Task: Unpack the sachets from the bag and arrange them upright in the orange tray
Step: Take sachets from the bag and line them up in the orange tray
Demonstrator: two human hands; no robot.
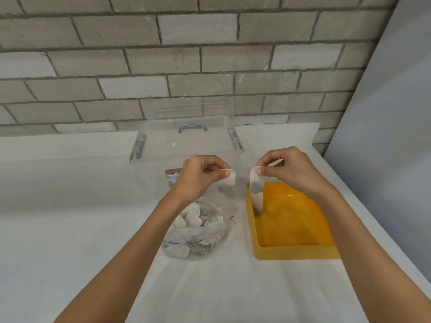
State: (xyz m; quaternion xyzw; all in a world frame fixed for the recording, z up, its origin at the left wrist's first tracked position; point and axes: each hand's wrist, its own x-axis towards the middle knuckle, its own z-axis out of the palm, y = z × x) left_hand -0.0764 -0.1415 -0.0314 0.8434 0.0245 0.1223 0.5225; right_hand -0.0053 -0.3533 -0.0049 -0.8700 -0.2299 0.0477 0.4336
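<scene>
Here, the left hand [201,174] pinches a first sachet [227,183] above the clear bag [196,238] of sachets, while the right hand [294,171] pinches a second sachet [256,191] upright, its lower end inside the eleven o'clock corner of the orange tray [296,252], which lies at three o'clock of the bag on the surface [93,217].

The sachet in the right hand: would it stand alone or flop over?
Probably floppy: the sachet hangs limp from the right hand. Likely light, as a mere pinch carries it. Thin, so it may tip in the orange tray.
</scene>
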